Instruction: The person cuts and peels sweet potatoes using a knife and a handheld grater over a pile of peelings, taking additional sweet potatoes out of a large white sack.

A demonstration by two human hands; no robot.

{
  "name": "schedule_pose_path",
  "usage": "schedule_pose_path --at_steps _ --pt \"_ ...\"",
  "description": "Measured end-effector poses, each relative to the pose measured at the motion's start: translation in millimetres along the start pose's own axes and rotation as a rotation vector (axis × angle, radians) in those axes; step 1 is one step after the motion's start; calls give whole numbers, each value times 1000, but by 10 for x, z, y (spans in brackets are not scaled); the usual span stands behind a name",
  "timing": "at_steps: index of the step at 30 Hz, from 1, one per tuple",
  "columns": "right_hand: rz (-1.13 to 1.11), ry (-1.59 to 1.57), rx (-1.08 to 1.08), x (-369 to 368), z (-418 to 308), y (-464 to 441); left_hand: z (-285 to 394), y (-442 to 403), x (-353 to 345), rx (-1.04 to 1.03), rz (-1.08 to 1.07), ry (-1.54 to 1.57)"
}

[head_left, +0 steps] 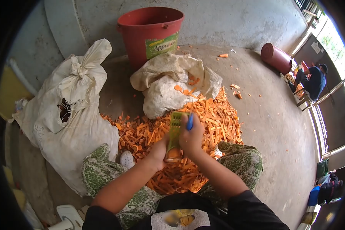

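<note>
My left hand [158,152] is closed round the lower part of a flat yellow-green plastic slicer [175,128], which has rows of dark openings near its top. An orange piece [173,154] shows at the slicer's lower end. My right hand [192,136] is closed against the slicer's right side, with a small blue handle [190,122] sticking up from its fingers. What is at the handle's other end is hidden. Beneath both hands spreads a big heap of sliced carrot pieces [218,122], reaching between my legs.
A tied white sack [76,142] with a torn hole leans at left. Behind the heap lie a crumpled sack [161,97] and a red bucket [136,44]. A dark red barrel [274,57] lies on its side near a seated person [316,82]. Another person [329,188] is at far right.
</note>
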State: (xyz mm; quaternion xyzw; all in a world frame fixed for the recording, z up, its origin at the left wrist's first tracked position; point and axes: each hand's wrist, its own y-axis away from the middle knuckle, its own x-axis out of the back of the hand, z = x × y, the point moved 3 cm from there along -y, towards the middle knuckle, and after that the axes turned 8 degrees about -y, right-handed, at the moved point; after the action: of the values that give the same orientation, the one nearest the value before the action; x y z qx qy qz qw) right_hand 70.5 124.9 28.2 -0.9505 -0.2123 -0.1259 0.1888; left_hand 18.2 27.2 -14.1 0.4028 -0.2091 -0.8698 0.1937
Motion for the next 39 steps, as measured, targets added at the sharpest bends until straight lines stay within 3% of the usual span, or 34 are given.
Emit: schedule_pose_path --at_steps 2,4,6,10,11,12,13,14,18,20,22,24,27,30,32,33,34,36,39 --pt "173 -82 179 49 236 -257 -12 72 -38 56 -33 -130" --pt "305 -293 -178 315 353 -617 -29 155 -135 111 -72 -259" --pt "447 -246 -357 560 468 -768 -44 230 -261 92 -153 -260" --pt "262 -279 -261 383 307 -538 51 72 10 146 -131 -78" --pt "208 -334 -144 254 260 -428 50 30 63 156 -132 -47" --pt "100 -285 -233 166 148 -296 25 -35 106 156 -132 -47" --pt "86 -391 -130 62 56 -181 11 -100 129 114 -178 26" --pt "51 -380 -209 6 -4 -68 6 -131 133 73 -224 98" --pt "35 -171 -55 -21 -90 48 39 2 -25 72 -68 85" --pt "31 -104 -18 -5 -40 -24 -4 -41 7 25 -115 -14" --pt "203 -114 -50 79 255 -313 -17 -31 -4 -18 -166 -116" --pt "419 -153 -160 384 741 -731 -27 110 -82 113 -234 -382" --pt "546 -412 -313 746 759 -892 113 265 -165 -6 -210 -486" --pt "60 -43 -294 712 510 -790 258 169 27 -149 -185 -556" --pt "-280 -105 -206 497 486 -548 383 132 134 -334 -34 -721" --pt "-339 35 -225 482 278 -420 424 104 159 -462 -43 -851" --pt "-398 176 -244 495 25 -299 465 112 165 -462 -43 -852" --pt "-449 220 -222 443 -37 -198 470 116 192 -230 -58 -326" --pt "-254 -8 -188 409 -85 -197 366 84 205 -111 -96 -115"
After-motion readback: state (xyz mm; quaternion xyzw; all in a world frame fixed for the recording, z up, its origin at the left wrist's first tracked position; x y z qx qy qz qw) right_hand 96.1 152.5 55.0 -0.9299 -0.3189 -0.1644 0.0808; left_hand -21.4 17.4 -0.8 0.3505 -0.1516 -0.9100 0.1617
